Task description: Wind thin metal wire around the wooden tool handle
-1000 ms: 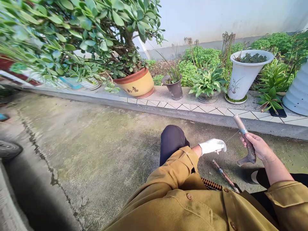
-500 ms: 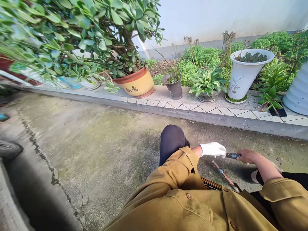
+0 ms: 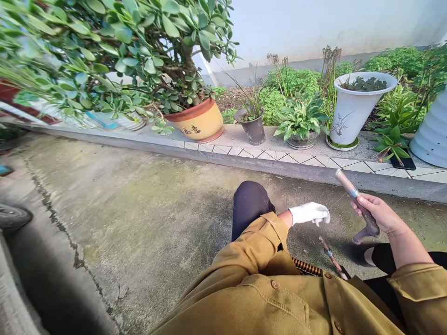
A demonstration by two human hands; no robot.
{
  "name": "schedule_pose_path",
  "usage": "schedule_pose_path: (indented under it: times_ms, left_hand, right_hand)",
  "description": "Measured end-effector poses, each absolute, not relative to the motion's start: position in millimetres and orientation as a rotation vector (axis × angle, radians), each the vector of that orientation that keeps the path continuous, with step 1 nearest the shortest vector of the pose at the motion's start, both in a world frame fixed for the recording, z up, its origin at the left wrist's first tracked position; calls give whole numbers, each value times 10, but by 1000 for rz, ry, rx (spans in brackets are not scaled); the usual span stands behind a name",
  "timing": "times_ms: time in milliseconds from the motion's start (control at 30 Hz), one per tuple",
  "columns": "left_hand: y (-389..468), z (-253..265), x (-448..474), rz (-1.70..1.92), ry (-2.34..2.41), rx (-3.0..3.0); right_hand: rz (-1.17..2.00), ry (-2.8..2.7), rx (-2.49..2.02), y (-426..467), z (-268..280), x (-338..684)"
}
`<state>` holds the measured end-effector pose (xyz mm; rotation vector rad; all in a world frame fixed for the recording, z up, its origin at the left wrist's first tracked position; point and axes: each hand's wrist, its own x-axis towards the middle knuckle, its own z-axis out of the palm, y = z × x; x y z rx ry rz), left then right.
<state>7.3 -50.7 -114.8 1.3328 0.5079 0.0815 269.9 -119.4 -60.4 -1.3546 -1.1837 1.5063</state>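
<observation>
My right hand (image 3: 375,211), bare, grips a short brown stick (image 3: 345,182) that slants upward. A band of bluish-silver wire is wound round its middle. Its upper end is pale, and the lower end, below my fingers, is dark and bends sideways. In a white glove, my left hand (image 3: 310,214) has its fingers curled together. A thin strand (image 3: 338,201) stretches taut from those fingers to the wound band. Below the hands, a second stick (image 3: 333,260), thinner and also wound with wire, slants near my waist; its lower end is partly hidden.
Potted plants line a tiled ledge (image 3: 258,152): a yellow pot (image 3: 199,122) with a large leafy shrub, a small dark pot (image 3: 254,130) and a tall white pot (image 3: 349,116). A black phone (image 3: 403,160) lies under leaves. Concrete ground (image 3: 157,209) spreads left of my knee (image 3: 252,200).
My right hand has raised and turned the stick, moving away from my left glove. The strand now shows between the hands. My left hand has barely moved; the lower stick has shifted slightly.
</observation>
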Motion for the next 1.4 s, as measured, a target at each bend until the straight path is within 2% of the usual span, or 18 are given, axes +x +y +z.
schedule_pose_path:
  times_ms: [133, 267, 333, 400, 533, 633, 700, 733, 800, 900, 1000, 1067, 1200, 1300, 1400]
  left_hand:
    - [-540, -1161, 112, -26, 427, 1279]
    - [-587, -1068, 103, -116, 507, 1307]
    - [-603, -1003, 79, -126, 555, 1340]
    - [-604, -933, 51, -129, 599, 1399]
    - [-560, -804, 3, -86, 633, 1469]
    - [-505, -767, -17, -35, 658, 1467]
    - [-470, -796, -19, 55, 679, 1445]
    - [-455, -827, -16, 105, 686, 1430]
    - [-432, -911, -3, 174, 689, 1403]
    - [-426, -1044, 25, 173, 652, 1398]
    - [-469, -1112, 56, 52, 569, 1481]
    - [-520, -1102, 72, -50, 545, 1552]
    - [-613, -1001, 71, -113, 565, 1604]
    - [-637, -914, 40, -51, 604, 1679]
    - [-632, -826, -2, 4, 639, 1755]
  right_hand:
    - [1285, -1100, -1697, -1086, -910, 2749]
    - [1011, -1630, -2231, -1024, -1165, 2714]
    - [955, -1882, -2321, -1038, -1234, 2671]
    - [1105, -2024, -2280, -1091, -1262, 2614]
    - [1785, -2074, -2044, -1255, -1210, 2462]
    - [2237, -1999, -1623, -1334, -1048, 2353]
    - [2360, -1881, -1298, -1343, -881, 2340]
    - [2344, -1804, -1178, -1335, -793, 2362]
    - [2113, -1614, -1113, -1305, -652, 2464]
    - [1624, -1287, -1281, -1238, -620, 2680]
    - [1387, -1104, -1545, -1159, -807, 2811]
    - [1298, -1179, -1787, -1105, -970, 2808]
    - [1008, -1686, -2277, -1032, -1195, 2652]
    - [1003, -2022, -2353, -1076, -1256, 2493]
    - [1404, -2182, -2169, -1213, -1221, 2365]
